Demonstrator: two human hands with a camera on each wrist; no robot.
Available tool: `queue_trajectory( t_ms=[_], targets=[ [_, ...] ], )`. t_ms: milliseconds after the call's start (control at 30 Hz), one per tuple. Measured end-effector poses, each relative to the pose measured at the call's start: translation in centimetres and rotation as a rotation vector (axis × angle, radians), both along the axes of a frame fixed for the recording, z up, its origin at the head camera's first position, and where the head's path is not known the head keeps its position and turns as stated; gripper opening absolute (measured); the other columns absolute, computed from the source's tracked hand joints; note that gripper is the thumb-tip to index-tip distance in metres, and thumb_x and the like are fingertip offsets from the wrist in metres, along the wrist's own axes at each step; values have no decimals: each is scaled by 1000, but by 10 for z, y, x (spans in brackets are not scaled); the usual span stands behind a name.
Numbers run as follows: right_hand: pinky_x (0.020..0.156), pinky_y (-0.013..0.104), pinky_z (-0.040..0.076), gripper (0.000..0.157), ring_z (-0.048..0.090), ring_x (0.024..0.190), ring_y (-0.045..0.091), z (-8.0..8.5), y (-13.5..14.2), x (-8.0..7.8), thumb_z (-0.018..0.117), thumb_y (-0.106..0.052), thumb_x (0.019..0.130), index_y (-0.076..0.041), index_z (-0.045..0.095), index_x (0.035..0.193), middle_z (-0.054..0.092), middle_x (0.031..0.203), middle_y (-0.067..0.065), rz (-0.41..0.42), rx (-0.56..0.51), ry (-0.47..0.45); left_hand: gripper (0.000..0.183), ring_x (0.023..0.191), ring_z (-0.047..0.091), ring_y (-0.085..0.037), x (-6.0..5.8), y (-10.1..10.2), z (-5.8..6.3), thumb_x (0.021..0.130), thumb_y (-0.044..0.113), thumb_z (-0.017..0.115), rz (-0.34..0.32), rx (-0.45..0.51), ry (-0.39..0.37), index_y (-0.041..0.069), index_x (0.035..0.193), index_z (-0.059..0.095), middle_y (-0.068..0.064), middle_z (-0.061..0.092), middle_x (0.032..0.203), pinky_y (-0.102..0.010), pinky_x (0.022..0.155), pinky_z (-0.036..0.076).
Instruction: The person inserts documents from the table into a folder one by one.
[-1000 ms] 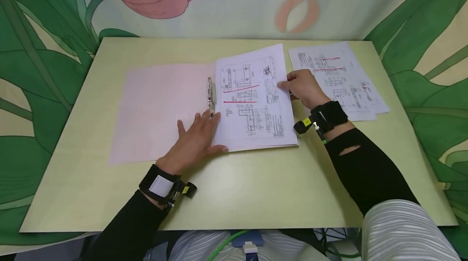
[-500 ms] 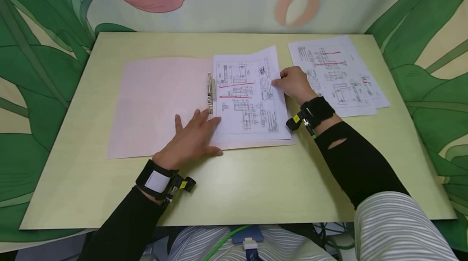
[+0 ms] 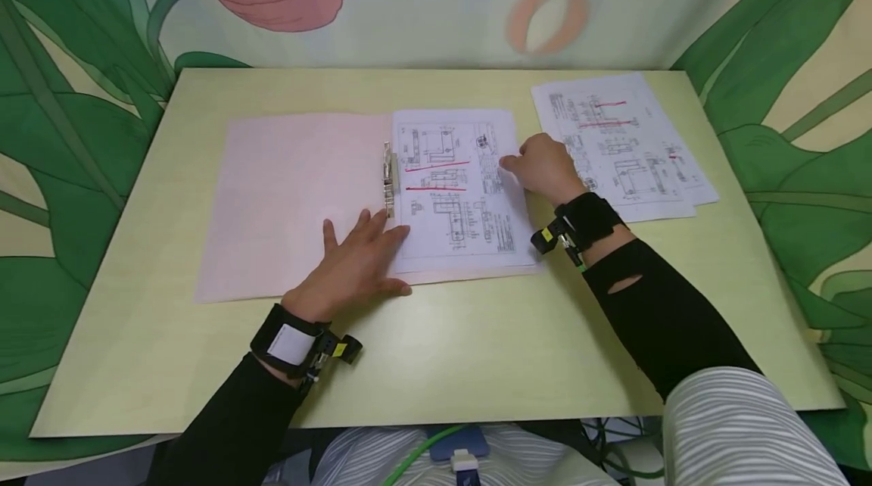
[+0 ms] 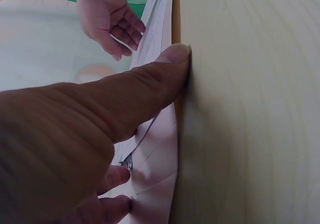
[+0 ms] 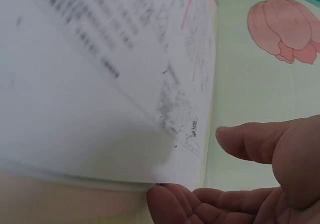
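A pale pink folder (image 3: 293, 206) lies spread on the table with a metal clip (image 3: 388, 176) at its fold. On its right half rests a stack of drawing sheets (image 3: 450, 236), the top one crossed by two red lines. My left hand (image 3: 347, 266) rests with spread fingers on the folder's lower edge beside the clip; its thumb (image 4: 172, 56) is at that edge. At the sheets' right edge is my right hand (image 3: 545, 168). In the right wrist view its thumb (image 5: 240, 139) stands apart from the paper, while the fingertips (image 5: 167, 204) are right at the edge.
More drawing sheets (image 3: 633, 160) with red marks lie at the back right of the table (image 3: 463, 357). Behind the table hangs a flower-patterned backdrop (image 3: 422, 1). A green cable (image 3: 422, 452) runs below the front edge.
The top sheet has shifted left and come down flat onto the stack, its raised far corner lowered. My right hand moved left with it and its thumb now stands apart. My left hand stayed in place.
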State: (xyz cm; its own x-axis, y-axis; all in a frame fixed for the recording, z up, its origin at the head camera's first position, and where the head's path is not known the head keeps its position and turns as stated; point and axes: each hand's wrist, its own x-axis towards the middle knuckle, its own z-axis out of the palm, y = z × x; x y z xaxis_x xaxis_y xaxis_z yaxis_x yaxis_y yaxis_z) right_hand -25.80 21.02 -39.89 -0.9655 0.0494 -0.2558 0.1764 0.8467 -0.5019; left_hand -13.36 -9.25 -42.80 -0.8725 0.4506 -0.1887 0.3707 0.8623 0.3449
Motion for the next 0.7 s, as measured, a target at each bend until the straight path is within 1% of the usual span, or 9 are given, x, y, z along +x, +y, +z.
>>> queue_trajectory(
  t_ms=[67,133,200,267,367,500,600,700],
  targets=[
    [59,33,41,40,58,73,25,1,1,0,58,-38,92,0,66,103,60,81,11,-29,-54,-32,93,145,12,-40,0,0,0,70,53,80,1,5,-6,21,148,40,-17,21,160,-82,100,-1],
    [70,36,46,48,60,84,27,2,2,0,58,-38,92,2,60,120,64,102,16,-57,-91,-60,92,145,12,-40,0,-1,-1,70,53,81,-3,11,-11,22,147,40,-16,21,160,-82,101,-1],
    [82,40,49,56,60,93,28,2,4,-1,58,-37,93,2,52,133,61,120,18,-78,-116,-83,92,145,12,-39,-1,-1,-2,70,52,81,-11,18,-15,22,147,40,-16,21,160,-82,101,-1],
    [88,43,50,60,59,98,28,1,5,-2,57,-37,93,2,47,138,56,130,19,-84,-127,-91,92,145,12,-39,-1,-1,-2,70,52,81,-13,10,-7,23,147,40,-15,21,160,-82,101,1],
    [89,44,51,58,60,99,28,1,4,-2,57,-35,93,2,48,137,57,129,19,-93,-163,-98,95,145,13,-39,-2,-2,-3,69,52,82,-5,-3,2,23,148,38,-15,22,160,-82,101,1],
    [84,40,52,53,61,96,27,1,4,-1,58,-33,94,1,50,133,59,123,17,-113,-193,-98,101,145,14,-38,-2,-3,-1,67,51,83,15,-4,5,20,150,34,-14,24,159,-81,101,1],
    [81,37,51,55,62,92,26,0,3,0,57,-34,94,0,47,137,57,128,17,-130,-204,-87,105,145,15,-38,-1,-3,-1,66,50,84,20,8,11,18,151,32,-15,24,159,-81,101,1],
    [77,34,51,59,61,89,24,-2,3,2,56,-35,95,-1,43,141,54,134,15,-149,-224,-69,110,145,16,-37,-1,-4,-2,65,51,85,22,12,18,16,152,27,-15,22,160,-81,102,2]
  ],
)
